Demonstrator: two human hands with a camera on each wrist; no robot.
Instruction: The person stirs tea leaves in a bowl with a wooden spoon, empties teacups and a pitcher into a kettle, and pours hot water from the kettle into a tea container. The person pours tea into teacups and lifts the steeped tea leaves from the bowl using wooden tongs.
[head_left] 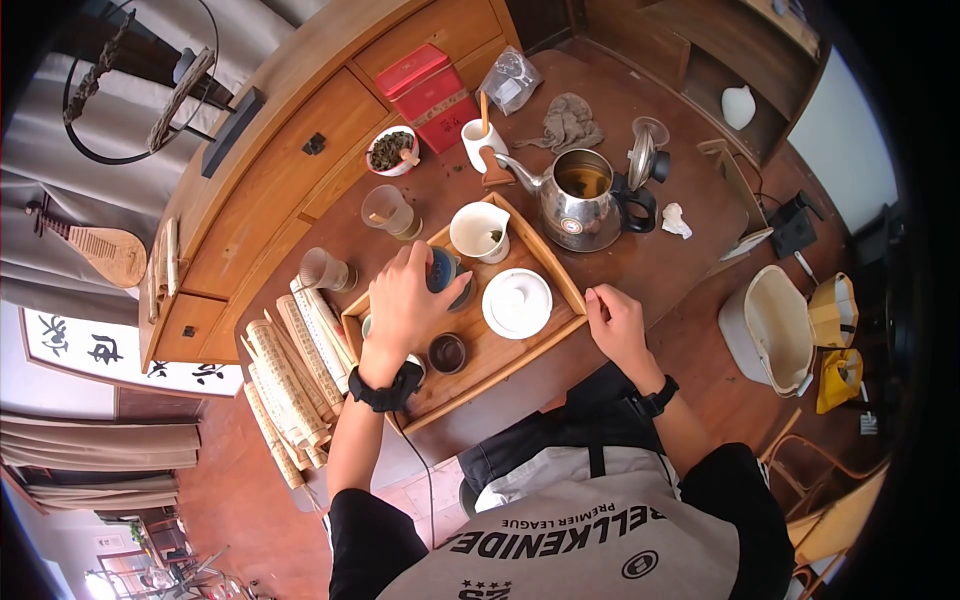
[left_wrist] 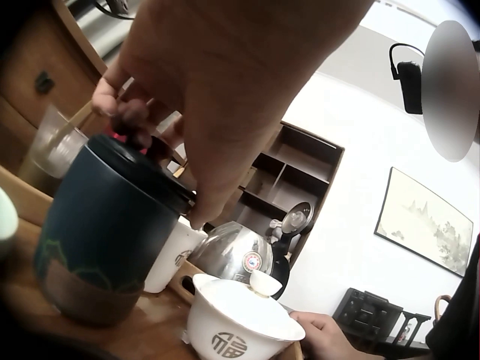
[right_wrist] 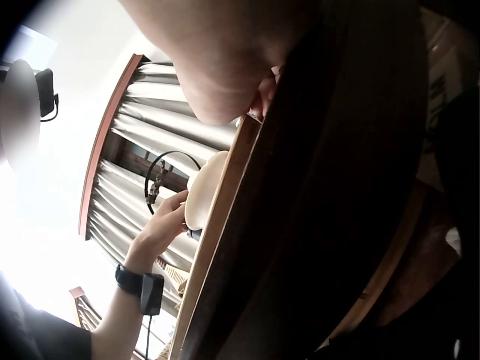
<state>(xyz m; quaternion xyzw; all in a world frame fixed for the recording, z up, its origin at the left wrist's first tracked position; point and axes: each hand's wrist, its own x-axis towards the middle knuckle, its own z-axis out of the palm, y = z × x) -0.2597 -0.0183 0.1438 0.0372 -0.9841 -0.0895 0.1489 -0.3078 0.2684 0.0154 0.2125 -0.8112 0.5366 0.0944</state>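
A dark blue canister (left_wrist: 105,232) with a black lid (left_wrist: 139,169) stands on the wooden tray (head_left: 490,376). My left hand (head_left: 405,300) reaches over it from above, its fingers and thumb gripping around the lid; the palm hides part of the top in the head view. At the tray's near right corner, my right hand (head_left: 614,322) holds the rim with bent fingers. Between the hands sits a white lidded bowl (head_left: 517,303). Behind it is a white pitcher (head_left: 480,232), and a small dark cup (head_left: 447,353) stands close to my left wrist.
Beyond the tray stands a steel kettle (head_left: 580,205) with its lid open. Left of the tray lie bamboo scrolls (head_left: 285,385), with two glasses (head_left: 392,212) near them. A red tin (head_left: 428,98) and a bowl of leaves (head_left: 392,150) stand farther back. A bin (head_left: 765,330) is at the right.
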